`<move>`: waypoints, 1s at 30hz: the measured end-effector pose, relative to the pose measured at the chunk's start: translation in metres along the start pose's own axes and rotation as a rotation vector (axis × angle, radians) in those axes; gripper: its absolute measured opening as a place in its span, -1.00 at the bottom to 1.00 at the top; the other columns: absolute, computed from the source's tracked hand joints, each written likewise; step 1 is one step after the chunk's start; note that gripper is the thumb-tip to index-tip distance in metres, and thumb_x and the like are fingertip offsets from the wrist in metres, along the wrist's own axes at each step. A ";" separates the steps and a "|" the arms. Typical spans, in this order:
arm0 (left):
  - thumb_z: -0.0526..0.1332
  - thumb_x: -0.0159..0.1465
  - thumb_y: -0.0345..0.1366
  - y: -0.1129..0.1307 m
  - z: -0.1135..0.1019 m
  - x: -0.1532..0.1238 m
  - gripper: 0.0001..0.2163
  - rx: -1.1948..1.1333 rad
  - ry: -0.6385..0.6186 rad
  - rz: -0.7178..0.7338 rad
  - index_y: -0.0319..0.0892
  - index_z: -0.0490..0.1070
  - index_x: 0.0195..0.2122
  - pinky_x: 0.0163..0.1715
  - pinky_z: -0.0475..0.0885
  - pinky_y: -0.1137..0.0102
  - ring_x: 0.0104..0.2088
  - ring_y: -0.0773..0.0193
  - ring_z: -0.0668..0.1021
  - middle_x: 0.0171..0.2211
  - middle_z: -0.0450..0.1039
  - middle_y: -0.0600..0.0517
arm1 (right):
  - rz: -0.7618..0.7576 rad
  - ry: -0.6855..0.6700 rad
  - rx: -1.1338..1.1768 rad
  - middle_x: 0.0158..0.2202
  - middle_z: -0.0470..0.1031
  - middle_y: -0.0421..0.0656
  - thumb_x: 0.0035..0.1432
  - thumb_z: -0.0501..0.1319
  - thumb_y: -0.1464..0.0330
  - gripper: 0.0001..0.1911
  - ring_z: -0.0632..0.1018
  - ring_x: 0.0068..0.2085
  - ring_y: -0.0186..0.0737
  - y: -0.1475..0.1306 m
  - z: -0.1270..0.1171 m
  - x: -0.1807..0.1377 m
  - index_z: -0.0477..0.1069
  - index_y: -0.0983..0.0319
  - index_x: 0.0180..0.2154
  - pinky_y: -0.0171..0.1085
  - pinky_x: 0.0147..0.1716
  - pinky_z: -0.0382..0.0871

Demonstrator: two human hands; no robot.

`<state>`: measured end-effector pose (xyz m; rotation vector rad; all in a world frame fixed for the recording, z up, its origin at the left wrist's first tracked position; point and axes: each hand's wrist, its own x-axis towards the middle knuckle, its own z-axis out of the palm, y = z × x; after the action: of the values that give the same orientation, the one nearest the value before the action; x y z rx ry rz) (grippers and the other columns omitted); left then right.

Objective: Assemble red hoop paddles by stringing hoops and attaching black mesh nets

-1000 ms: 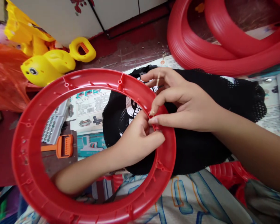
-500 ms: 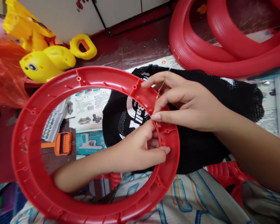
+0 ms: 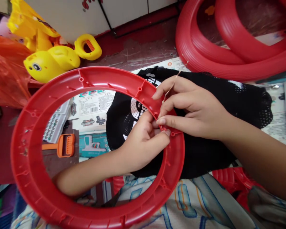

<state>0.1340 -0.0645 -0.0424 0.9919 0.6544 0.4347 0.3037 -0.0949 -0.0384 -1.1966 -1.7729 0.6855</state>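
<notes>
A red plastic ring (image 3: 35,152) with small pegs and ribs on its face is tilted over my lap. My left hand (image 3: 145,143) reaches through its opening and is closed on the inner rim at the right, thumb on the front. Thumb and index finger of my right hand (image 3: 190,109) pinch a thin tan string (image 3: 171,86) beside that rim. One end of the string trails up past my knuckles; the other runs down to my left thumb. Behind the ring lies a black mesh cloth (image 3: 202,156) with white print.
Ribbed red rings (image 3: 212,65) lie at the upper right. Yellow toy pieces (image 3: 52,62) and an orange plastic bag (image 3: 7,73) stand at the upper left. An orange handle piece (image 3: 65,145), a clear tray of small beads (image 3: 54,125) and printed cardboard (image 3: 91,116) lie beneath.
My left hand has slid up along the inner rim, its thumb now close to my right fingertips. My right hand has shifted slightly right, still pinching the string.
</notes>
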 end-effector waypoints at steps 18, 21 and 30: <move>0.21 0.10 -0.50 0.005 -0.007 -0.006 -0.77 0.164 -0.214 -0.211 -0.13 0.20 -0.29 -0.53 0.37 0.55 -0.49 0.44 0.41 -0.46 0.30 0.15 | 0.190 0.067 0.242 0.13 0.36 -0.14 0.03 0.40 0.36 -0.93 0.43 0.14 -0.15 0.002 0.003 0.004 0.57 0.22 -0.42 -0.14 0.20 0.32; 0.22 0.12 -0.48 0.006 -0.006 -0.006 -0.79 0.145 -0.247 -0.233 -0.14 0.21 -0.30 -0.52 0.40 0.56 -0.48 0.44 0.43 -0.45 0.33 0.13 | 0.201 0.050 0.271 0.15 0.35 -0.10 0.03 0.39 0.40 -0.95 0.43 0.16 -0.13 0.002 0.003 0.004 0.57 0.25 -0.42 -0.15 0.22 0.31; 0.35 0.15 -0.44 0.010 -0.007 -0.002 -0.77 0.004 -0.270 -0.183 -0.20 0.32 -0.24 -0.32 0.54 0.52 -0.37 0.41 0.55 -0.36 0.45 0.09 | 0.179 0.072 0.173 0.15 0.37 -0.12 0.11 0.33 0.36 -0.92 0.41 0.21 -0.11 0.000 0.003 0.002 0.54 0.23 -0.41 -0.17 0.20 0.34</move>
<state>0.1275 -0.0562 -0.0359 0.9644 0.4960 0.1346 0.3013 -0.0931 -0.0393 -1.2544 -1.5261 0.8712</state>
